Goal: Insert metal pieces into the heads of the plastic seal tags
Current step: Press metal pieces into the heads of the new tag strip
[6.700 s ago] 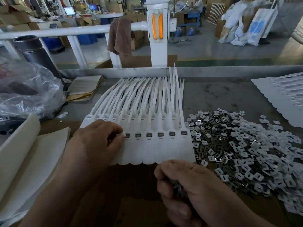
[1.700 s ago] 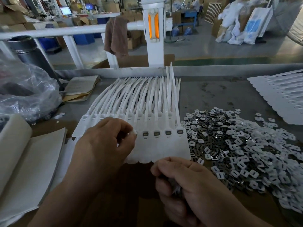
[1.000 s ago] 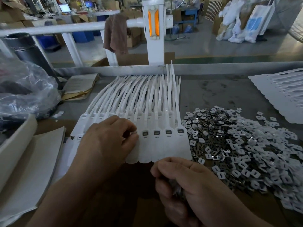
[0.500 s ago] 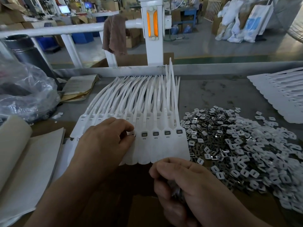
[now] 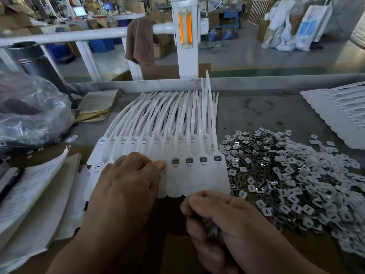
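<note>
On the seal tags (image 5: 197,178), left hand (image 5: 126,184) pinches one head; right hand (image 5: 227,220) grips metal pieces (image 5: 214,232).

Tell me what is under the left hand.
The left hand lies over the row of white seal tags, fingertips at one head. Heads beneath it are covered; whether they are filled cannot be seen.

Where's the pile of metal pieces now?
Head view: the pile of metal pieces lies on the right, directly beside the seal tags and beyond the right hand.
</note>
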Motion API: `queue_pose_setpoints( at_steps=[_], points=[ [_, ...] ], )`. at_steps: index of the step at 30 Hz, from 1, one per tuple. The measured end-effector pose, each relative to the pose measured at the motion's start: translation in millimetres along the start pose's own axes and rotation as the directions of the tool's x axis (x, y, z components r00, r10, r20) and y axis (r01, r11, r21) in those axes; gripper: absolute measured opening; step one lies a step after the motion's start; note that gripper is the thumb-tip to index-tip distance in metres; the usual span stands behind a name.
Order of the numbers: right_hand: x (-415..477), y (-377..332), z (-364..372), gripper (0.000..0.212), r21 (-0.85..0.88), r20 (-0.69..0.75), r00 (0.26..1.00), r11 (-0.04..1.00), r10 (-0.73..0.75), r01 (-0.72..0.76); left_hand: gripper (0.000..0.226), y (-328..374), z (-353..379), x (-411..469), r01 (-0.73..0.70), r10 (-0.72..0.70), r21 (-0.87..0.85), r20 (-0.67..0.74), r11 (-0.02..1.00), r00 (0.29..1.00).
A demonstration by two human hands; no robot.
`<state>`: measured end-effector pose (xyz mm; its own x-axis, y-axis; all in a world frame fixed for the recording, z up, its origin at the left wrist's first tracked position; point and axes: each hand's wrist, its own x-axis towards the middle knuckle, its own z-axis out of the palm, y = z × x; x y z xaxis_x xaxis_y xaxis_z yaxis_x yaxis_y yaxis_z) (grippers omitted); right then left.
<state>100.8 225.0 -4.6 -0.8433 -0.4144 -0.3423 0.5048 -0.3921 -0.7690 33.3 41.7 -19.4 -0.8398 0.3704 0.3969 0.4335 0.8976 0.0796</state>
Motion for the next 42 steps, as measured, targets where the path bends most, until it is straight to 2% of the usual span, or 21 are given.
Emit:
queue_pose_setpoints(
  at_steps=[4,10,14,16,20,23,25,31,37,42],
  points=[
    [-0.1,-0.3,-0.3,0.029,0.015,-0.004,1.0,1.0,0.005,-0.005,0.031,0.3,-1.6,2.4,0.003,-0.004,0.028,0.028,1.0,1.0],
    [0.4,0.4,-0.4,0.03,0.023,0.005,1.0,1.0,0.009,-0.009,0.027,2.4,-1.2,5.2,0.091,-0.089,-0.064,0.045,0.994,0.995],
    [-0.6,-0.9,0.9,0.03,0.029,-0.007,1.0,1.0,0.01,-0.01,0.028,2.2,-0.6,8.6,0.081,-0.079,-0.03,0.067,0.996,0.995],
    [-1.4,-1.5,1.8,0.031,0.007,-0.016,1.0,1.0,0.01,-0.01,0.027,2.9,-1.3,8.4,0.102,-0.098,-0.066,0.069,0.993,0.993],
    [-1.9,-1.4,1.0,0.016,-0.015,-0.026,1.0,1.0,0.012,-0.013,0.027,0.3,-3.1,5.1,0.114,-0.107,-0.182,0.044,0.977,0.993],
    [-1.6,-1.1,1.2,0.016,-0.016,-0.027,1.0,1.0,0.01,-0.01,0.041,1.2,-5.2,1.2,0.081,-0.076,-0.177,0.035,0.981,0.996],
    [-1.7,-1.2,1.8,0.027,-0.005,-0.016,1.0,1.0,0.015,-0.015,0.044,3.6,-5.7,-0.7,0.081,-0.076,-0.156,0.036,0.984,0.996],
    [-0.1,-1.6,-3.0,0.025,0.135,0.026,0.997,0.988,0.072,-0.074,0.024,5.2,-2.1,1.4,0.101,-0.1,-0.154,0.015,0.983,0.995],
    [9.3,4.0,-6.4,0.019,0.35,0.028,0.998,0.934,0.062,-0.067,0.034,7.6,-0.3,1.0,0.074,-0.071,-0.061,0.056,0.995,0.996],
    [8.6,4.3,-3.3,0.02,0.372,0.02,0.999,0.927,0.033,-0.038,0.028,7.5,-2.8,5.0,0.098,-0.096,-0.028,0.08,0.995,0.992]
  ],
)
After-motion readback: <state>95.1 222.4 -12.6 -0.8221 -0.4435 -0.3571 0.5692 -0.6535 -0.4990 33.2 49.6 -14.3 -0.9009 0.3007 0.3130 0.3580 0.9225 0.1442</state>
